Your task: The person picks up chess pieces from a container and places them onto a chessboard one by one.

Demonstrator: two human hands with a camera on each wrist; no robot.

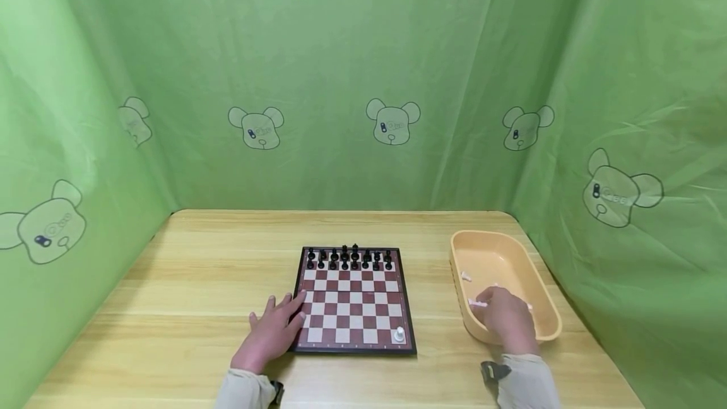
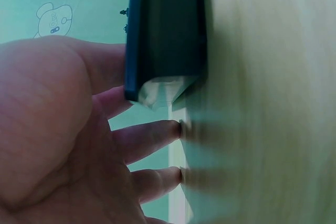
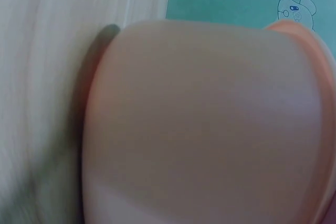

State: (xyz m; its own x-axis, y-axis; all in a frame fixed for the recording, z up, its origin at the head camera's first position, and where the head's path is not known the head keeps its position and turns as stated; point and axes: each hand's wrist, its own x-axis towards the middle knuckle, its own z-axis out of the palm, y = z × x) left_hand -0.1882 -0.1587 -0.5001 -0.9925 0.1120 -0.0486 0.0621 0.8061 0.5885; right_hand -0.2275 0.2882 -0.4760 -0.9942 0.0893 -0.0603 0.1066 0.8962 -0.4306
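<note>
A chessboard (image 1: 356, 314) lies on the table with black chess pieces (image 1: 344, 259) in two rows along its far side. One white chess piece (image 1: 400, 334) stands on its near right corner square. My left hand (image 1: 274, 332) rests at the board's left edge with its fingers spread. In the left wrist view, fingers touch the board's dark side (image 2: 168, 30) and others reach the tabletop. My right hand (image 1: 508, 317) reaches down into an orange tray (image 1: 545, 289). A white piece (image 1: 477, 303) shows beside its fingers; I cannot tell whether they pinch it.
Inside the tray, another white piece (image 1: 466, 276) lies near the left wall. The tray's outer wall (image 3: 205, 124) fills most of the right wrist view. Green curtains (image 1: 335, 81) with bear drawings enclose the wooden table (image 1: 227, 251) on the far, left and right sides.
</note>
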